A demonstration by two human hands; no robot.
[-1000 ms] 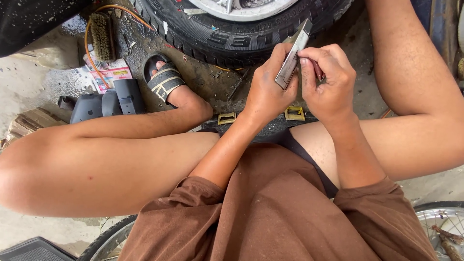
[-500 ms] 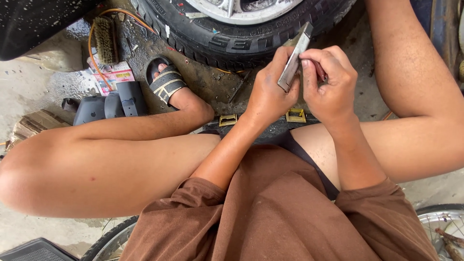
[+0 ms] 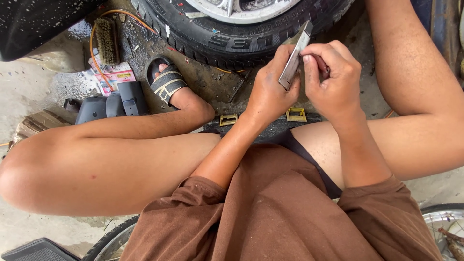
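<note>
I sit low with both knees spread, hands raised in front of a black tyre (image 3: 241, 36). My left hand (image 3: 270, 92) grips a flat grey metal strip (image 3: 294, 60) that points up towards the tyre. Pressed against the strip's upper part, my right hand (image 3: 333, 82) pinches something small and reddish, mostly hidden by the fingers. Both hands are smudged with dark grime.
A scrub brush (image 3: 107, 41) and an orange hose (image 3: 92, 48) lie on the wet ground at the upper left. A dark plastic part (image 3: 108, 104) and a printed card (image 3: 113, 77) sit by my sandalled foot (image 3: 166, 82). Two yellow clips (image 3: 296, 114) lie below my hands. A spoked wheel (image 3: 444, 222) shows at the lower right.
The hands and the strip have stayed almost in place; the right fingers shifted slightly along the strip.
</note>
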